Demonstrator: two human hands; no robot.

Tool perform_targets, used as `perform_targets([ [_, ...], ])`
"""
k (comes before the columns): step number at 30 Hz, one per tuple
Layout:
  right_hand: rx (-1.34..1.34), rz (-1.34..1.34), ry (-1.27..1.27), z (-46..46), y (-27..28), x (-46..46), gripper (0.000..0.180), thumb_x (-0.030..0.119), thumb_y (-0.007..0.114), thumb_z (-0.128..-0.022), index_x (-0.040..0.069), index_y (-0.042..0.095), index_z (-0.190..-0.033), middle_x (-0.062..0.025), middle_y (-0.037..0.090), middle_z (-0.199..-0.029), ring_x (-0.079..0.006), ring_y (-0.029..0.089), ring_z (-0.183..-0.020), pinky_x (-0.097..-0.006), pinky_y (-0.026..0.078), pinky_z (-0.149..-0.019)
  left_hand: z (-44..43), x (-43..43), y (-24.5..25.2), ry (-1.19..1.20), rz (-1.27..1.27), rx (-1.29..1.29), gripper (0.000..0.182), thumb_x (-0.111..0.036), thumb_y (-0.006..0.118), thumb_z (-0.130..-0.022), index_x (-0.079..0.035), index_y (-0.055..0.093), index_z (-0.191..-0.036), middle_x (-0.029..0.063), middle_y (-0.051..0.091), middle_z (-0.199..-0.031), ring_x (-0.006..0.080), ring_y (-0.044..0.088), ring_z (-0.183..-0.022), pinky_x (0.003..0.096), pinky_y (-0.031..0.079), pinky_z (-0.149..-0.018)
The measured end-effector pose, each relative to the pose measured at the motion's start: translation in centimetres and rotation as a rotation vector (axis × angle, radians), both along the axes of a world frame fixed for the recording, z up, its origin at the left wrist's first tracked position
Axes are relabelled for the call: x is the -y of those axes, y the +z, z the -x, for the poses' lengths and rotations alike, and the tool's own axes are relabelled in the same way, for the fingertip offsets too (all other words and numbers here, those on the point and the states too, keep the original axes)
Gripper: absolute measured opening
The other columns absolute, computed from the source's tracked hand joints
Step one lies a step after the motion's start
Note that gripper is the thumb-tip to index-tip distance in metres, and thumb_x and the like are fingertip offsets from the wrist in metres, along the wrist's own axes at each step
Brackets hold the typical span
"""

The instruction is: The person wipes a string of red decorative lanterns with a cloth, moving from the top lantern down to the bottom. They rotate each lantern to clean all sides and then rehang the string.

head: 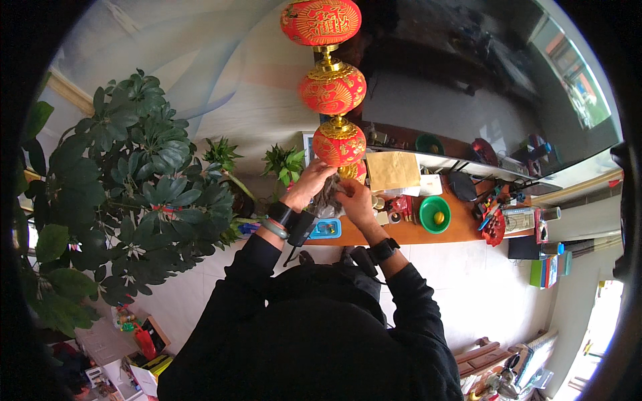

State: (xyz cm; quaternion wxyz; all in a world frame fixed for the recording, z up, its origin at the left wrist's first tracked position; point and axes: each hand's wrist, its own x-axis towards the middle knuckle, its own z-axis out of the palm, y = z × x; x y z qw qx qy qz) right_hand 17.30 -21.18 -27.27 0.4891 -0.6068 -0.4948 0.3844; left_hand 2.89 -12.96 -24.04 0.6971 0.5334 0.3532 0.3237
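Observation:
A string of red and gold lanterns [333, 90] hangs before me. Directly under the lowest clearly seen ball, my left hand [312, 184] grips a crumpled grey-brown piece, which looks like cloth [327, 195]. From the other side, my right hand [358, 204] pinches the same piece between thumb and bent fingers. Just behind the right fingertips, part of another red and gold lantern [355, 171] shows, its lower part hidden by the hand. My left fingertips are close to the lantern above them; whether they touch it cannot be told.
Beyond my hands is a wooden cabinet [461, 228] bearing a green bowl [435, 214], a brown envelope [393, 171], a blue tray [326, 228] and a red dish [493, 226]. A large television [451, 90] stands at the right. Leafy plants [165, 150] crowd the left.

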Motion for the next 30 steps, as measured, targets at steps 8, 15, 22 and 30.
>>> perform_targets([
  [8, -0.723, 0.112, -0.143, -5.2, 3.7, 2.2, 0.018, 0.012, 0.047, -0.077, 0.002, 0.058, -0.085, -0.0053, 0.058, -0.078, -0.0165, 0.057, -0.073, -0.0281, 0.047, -0.067, 0.1, -0.1, -2.0, 0.062, -0.479, -0.415, 0.072, -0.018, 0.085, -0.071, -0.008, 0.05, -0.133, 0.0054, 0.058, -0.125, 0.0201, 0.055, -0.115, 0.0341, 0.043, -0.101],
  [15, 0.074, -0.147, -0.493, -4.5, 5.3, 0.9, 0.013, 0.01, 0.061, -0.082, -0.001, 0.058, -0.087, -0.011, 0.059, -0.077, -0.0205, 0.058, -0.075, -0.0333, 0.047, -0.069, 0.4, 0.4, -1.6, 0.044, -0.264, -0.241, 0.063, -0.018, 0.08, -0.077, -0.005, 0.05, -0.131, 0.0109, 0.06, -0.125, 0.021, 0.058, -0.114, 0.0368, 0.046, -0.098],
  [22, 0.466, -0.301, -0.247, -0.4, 2.3, -2.1, 0.035, 0.005, 0.065, -0.077, 0.0, 0.057, -0.111, -0.0208, 0.061, -0.1, -0.0388, 0.06, -0.095, -0.044, 0.049, -0.082, 0.3, 1.0, -2.1, 0.152, -0.381, -0.14, 0.057, -0.013, 0.079, -0.076, -0.003, 0.052, -0.126, 0.0133, 0.063, -0.119, 0.0249, 0.061, -0.111, 0.0379, 0.048, -0.096],
  [30, 0.502, -0.249, -0.072, 0.0, 3.1, -3.0, 0.029, 0.001, 0.06, -0.074, 0.002, 0.066, -0.102, -0.0196, 0.063, -0.105, -0.0407, 0.056, -0.103, -0.0446, 0.046, -0.091, 0.5, 0.8, -2.4, 0.143, -0.313, -0.179, 0.055, -0.012, 0.08, -0.075, -0.001, 0.054, -0.122, 0.0141, 0.065, -0.116, 0.0235, 0.063, -0.108, 0.0369, 0.05, -0.092],
])
